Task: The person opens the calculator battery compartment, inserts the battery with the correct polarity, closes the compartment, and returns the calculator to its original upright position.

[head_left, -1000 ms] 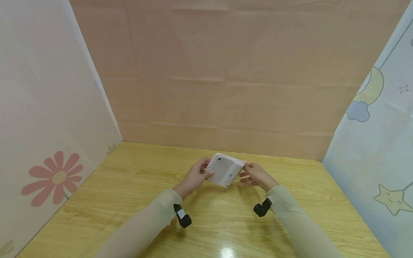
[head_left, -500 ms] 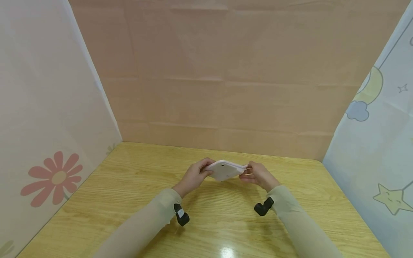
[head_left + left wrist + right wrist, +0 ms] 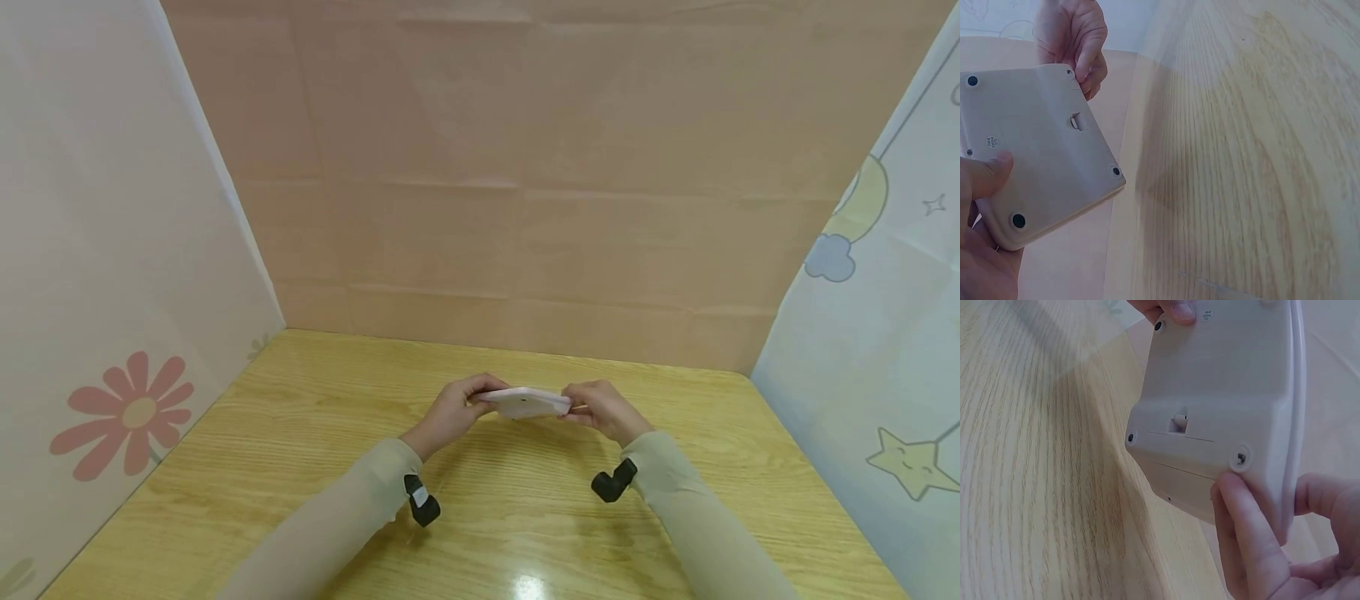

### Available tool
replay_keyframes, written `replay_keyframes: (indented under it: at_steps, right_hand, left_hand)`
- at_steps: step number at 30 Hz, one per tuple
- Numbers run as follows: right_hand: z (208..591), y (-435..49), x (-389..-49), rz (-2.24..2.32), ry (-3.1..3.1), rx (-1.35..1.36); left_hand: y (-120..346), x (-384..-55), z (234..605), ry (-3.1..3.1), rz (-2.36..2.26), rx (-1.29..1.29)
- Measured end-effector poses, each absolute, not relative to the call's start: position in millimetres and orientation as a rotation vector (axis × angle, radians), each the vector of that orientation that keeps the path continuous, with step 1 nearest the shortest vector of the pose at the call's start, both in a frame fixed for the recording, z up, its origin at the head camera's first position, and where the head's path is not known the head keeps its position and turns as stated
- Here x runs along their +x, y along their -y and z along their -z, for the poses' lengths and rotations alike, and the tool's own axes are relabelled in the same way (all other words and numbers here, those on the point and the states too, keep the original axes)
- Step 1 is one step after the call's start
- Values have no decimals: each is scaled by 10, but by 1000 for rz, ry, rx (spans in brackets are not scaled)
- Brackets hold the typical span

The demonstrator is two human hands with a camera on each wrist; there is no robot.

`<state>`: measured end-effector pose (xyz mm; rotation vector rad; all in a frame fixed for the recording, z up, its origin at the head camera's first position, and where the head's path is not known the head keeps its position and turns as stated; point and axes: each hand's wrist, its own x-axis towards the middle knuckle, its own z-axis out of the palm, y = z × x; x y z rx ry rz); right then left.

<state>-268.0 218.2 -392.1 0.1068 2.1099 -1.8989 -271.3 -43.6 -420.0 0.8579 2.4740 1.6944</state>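
Note:
A flat, pale pinkish-white calculator [image 3: 525, 403] is held above the table between both hands, seen nearly edge-on in the head view. Its underside, with dark round feet, a small label and a battery cover [image 3: 1179, 450], faces the wrist cameras; its front is hidden. My left hand [image 3: 452, 412] grips one end, the thumb [image 3: 999, 170] lying on the underside near the label. At the opposite end, my right hand [image 3: 607, 411] pinches a corner beside the battery cover, fingertips [image 3: 1235, 490] against the underside near one foot.
Below the hands lies the wood-grain table [image 3: 510, 500]. A plain tan backdrop [image 3: 480, 208] stands behind it. Printed panels rise on both sides, with a red flower [image 3: 138, 412] at the left and a star [image 3: 911, 467] at the right. Both wrists carry small black cameras.
The calculator has tilted from showing its underside broadly to nearly edge-on in the head view. Both hands have turned slightly with it, and the right fingers have drawn in closer at its corner.

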Motion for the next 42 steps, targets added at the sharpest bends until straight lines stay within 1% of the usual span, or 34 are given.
replay_keyframes:
  at_steps: [7, 11, 13, 16, 18, 21, 25, 29, 38, 42]
  right_hand:
    - [3945, -2199, -2675, 1933, -2082, 91]
    - [3954, -2214, -2675, 1942, -2091, 94]
    - [3958, -2222, -2678, 1940, -2103, 96]
    - [3964, -2226, -2690, 1933, -2119, 96]
    - [3970, -2230, -2693, 1924, -2126, 86]
    - [3978, -2234, -2699, 1920, -2140, 96]
    - [3981, -2237, -2706, 1917, -2152, 105]
    - [3979, -2227, -2714, 1917, -2155, 102]
    - [3969, -2206, -2703, 1896, -2160, 94]
    - [3974, -2203, -2691, 1899, -2149, 76]
  left_hand:
    - [438, -2694, 4193, -2437, -1721, 785]
    - [454, -2715, 4181, -2280, -1798, 746]
    - [461, -2732, 4175, -2081, -1891, 711]
    - [477, -2766, 4166, -1717, -2038, 603]
    - [486, -2788, 4164, -1501, -2131, 486]
    - [503, -2807, 4159, -1360, -2223, 317]
    - [500, -2819, 4161, -1335, -2276, 152]
    - [459, -2819, 4161, -1342, -2245, 63]
    - [413, -2790, 4185, -1469, -2104, -3]
    - [412, -2771, 4209, -1488, -2068, 9]
